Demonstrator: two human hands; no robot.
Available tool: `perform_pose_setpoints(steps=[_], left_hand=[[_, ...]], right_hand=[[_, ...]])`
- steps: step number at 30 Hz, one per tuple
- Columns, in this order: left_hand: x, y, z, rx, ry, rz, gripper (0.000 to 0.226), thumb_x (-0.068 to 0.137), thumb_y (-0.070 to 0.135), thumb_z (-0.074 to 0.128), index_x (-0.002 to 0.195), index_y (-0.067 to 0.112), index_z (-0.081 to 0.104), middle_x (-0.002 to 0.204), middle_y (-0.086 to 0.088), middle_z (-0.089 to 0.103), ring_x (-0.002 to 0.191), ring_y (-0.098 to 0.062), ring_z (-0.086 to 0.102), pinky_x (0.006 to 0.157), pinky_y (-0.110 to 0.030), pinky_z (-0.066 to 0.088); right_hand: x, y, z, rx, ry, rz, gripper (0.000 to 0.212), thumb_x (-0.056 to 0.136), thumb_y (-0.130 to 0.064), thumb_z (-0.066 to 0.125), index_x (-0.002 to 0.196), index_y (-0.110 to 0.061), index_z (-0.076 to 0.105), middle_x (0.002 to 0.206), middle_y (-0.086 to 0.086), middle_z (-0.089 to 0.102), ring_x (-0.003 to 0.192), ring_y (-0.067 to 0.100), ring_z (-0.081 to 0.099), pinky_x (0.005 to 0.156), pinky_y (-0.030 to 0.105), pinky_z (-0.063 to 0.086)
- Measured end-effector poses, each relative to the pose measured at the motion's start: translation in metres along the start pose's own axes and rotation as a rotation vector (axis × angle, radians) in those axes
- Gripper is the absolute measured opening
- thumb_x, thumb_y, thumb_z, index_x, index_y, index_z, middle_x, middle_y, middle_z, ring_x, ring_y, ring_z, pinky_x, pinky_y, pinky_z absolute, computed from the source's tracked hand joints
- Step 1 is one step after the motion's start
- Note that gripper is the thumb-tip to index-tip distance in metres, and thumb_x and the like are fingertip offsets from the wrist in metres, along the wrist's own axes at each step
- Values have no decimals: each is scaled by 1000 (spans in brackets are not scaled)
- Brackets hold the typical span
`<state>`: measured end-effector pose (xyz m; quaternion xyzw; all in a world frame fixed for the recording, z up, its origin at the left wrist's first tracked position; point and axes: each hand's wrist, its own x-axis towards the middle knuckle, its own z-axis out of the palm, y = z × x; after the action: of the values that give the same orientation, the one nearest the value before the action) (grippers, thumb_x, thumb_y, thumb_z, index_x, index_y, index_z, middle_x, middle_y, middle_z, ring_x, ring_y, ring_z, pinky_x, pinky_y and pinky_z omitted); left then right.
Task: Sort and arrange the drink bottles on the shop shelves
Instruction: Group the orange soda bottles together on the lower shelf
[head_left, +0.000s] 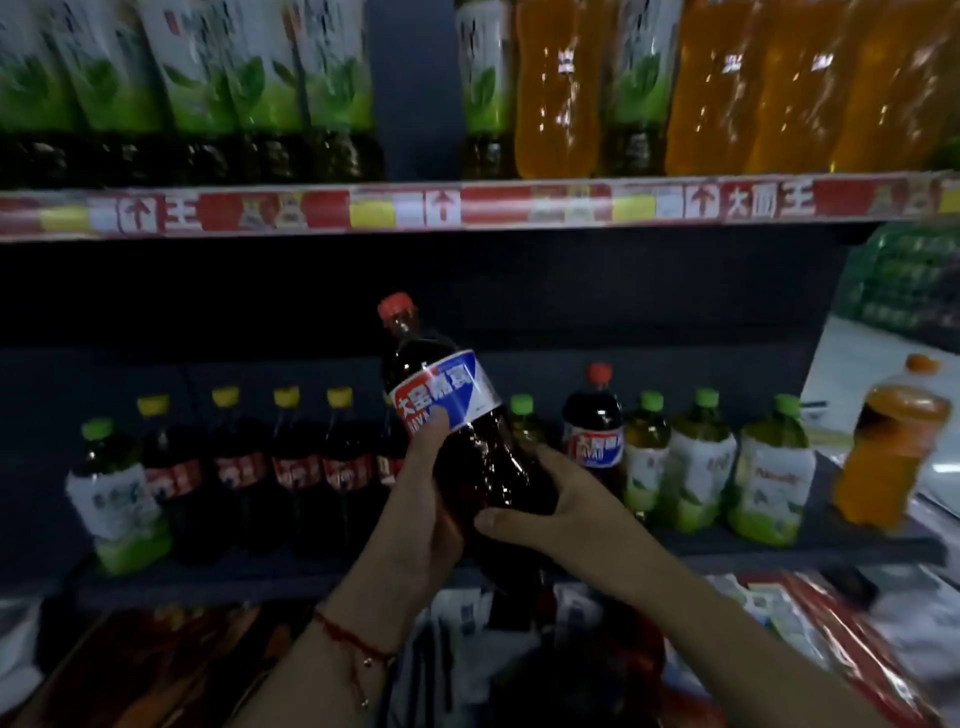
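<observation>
I hold a large dark cola bottle (457, 415) with a red cap and a red, white and blue label, tilted slightly left in front of the lower shelf (519, 558). My left hand (423, 499) grips its middle with the thumb on the label. My right hand (540, 504) clasps its lower body from the right. On the shelf behind stand a matching cola bottle (595, 423), several dark bottles with yellow caps (291, 467), and green tea bottles (701, 462) with green caps. One green tea bottle (114, 493) stands at the far left.
An orange soda bottle (891, 447) stands at the shelf's right end. The upper shelf (467, 208) carries green tea bottles (182, 88) and orange drinks (769, 88), with a gap between them. Packaged goods lie below the lower shelf. Green crates (904, 280) are stacked at far right.
</observation>
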<state>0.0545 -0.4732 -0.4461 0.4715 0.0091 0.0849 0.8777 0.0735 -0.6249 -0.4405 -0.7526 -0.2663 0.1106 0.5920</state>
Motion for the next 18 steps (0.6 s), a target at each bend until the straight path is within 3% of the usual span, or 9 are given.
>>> perform_pose_setpoints(steps=[4, 7, 9, 11, 14, 18], left_hand=[[4, -32, -38, 201, 63, -95, 72, 77, 59, 72, 134, 17, 56, 121, -12, 71, 111, -29, 68, 93, -51, 54], [8, -57, -52, 366, 81, -139, 77, 69, 61, 77, 133, 25, 54, 123, -7, 70, 108, -26, 69, 91, -54, 56], [10, -71, -54, 418, 109, -157, 79, 61, 62, 74, 130, 28, 56, 120, -3, 71, 104, -22, 71, 87, -48, 59], [12, -83, -52, 455, 123, -164, 70, 66, 55, 73, 128, 28, 56, 117, 0, 71, 100, -18, 71, 76, -36, 62], [10, -94, -42, 547, 72, -144, 68, 67, 53, 68, 129, 33, 51, 116, 10, 68, 97, -4, 67, 71, -21, 58], [9, -110, -32, 624, 38, -101, 73, 66, 52, 68, 133, 29, 51, 121, 8, 67, 103, -4, 66, 89, -28, 57]], right_hand=[[-11, 48, -1, -43, -32, 85, 54, 73, -20, 85, 120, -30, 61, 106, -7, 73, 98, 10, 70, 82, 26, 56], [-15, 81, -3, -71, -32, 161, 55, 73, -21, 84, 114, -45, 56, 106, -14, 72, 97, 1, 67, 82, 20, 54], [-17, 100, -2, -81, -21, 210, 58, 74, -28, 83, 114, -53, 50, 111, -19, 68, 100, -3, 64, 88, 22, 53], [-19, 119, 2, -78, -22, 232, 60, 75, -34, 82, 118, -54, 45, 114, -22, 65, 102, -7, 62, 90, 22, 52], [-22, 138, 9, -44, 26, 202, 64, 74, -36, 83, 119, -56, 42, 111, -35, 62, 101, -17, 57, 82, 8, 48], [-17, 154, 7, -27, 86, 158, 67, 73, -40, 82, 132, -42, 49, 119, -22, 66, 109, -3, 61, 94, 30, 52]])
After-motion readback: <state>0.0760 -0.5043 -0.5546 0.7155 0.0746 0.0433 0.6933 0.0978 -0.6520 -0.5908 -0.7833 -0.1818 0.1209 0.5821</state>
